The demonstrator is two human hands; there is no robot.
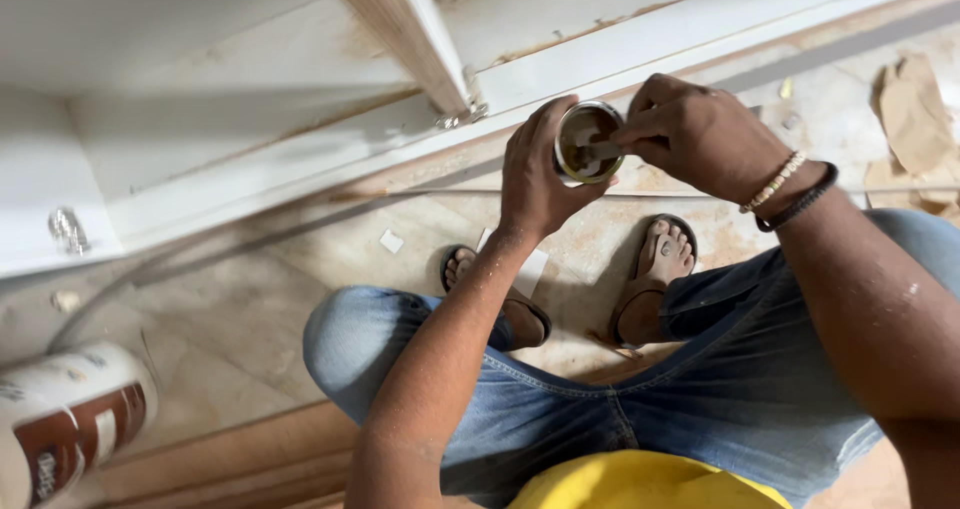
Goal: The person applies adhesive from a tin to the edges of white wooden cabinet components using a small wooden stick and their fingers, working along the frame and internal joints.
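While a person crouches on a dusty tiled floor [250, 339], the head camera looks straight down on two bare hands meeting just in front of a white cabinet frame [300, 159]. The left hand [535, 174] wraps its fingers and thumb around a small round tin [587, 141], holding it upright with its open mouth facing up. Brownish paste shows inside. The right hand [695, 129] pinches a thin flat tool [598, 150] between thumb and fingertips, its tip dipped into the tin. Two bracelets [790, 191] circle the right wrist, one pale and beaded, one dark.

The tin hangs in the air just beside the lower rail of the frame, above the floor and ahead of the person's toes. A wooden upright [405, 29] runs down to that rail, ending near the tin. Open floor lies to the left, between the frame and the bent knee in blue jeans [560, 409]. Two feet in dark sandals [660, 269] rest directly beneath the hands.

One large white and brown can [65, 424] lies on its side at the lower left corner, well apart from the hands. Torn brown paper scraps [915, 119] sit at the right edge. One small white chip [391, 240] lies on the tiles.
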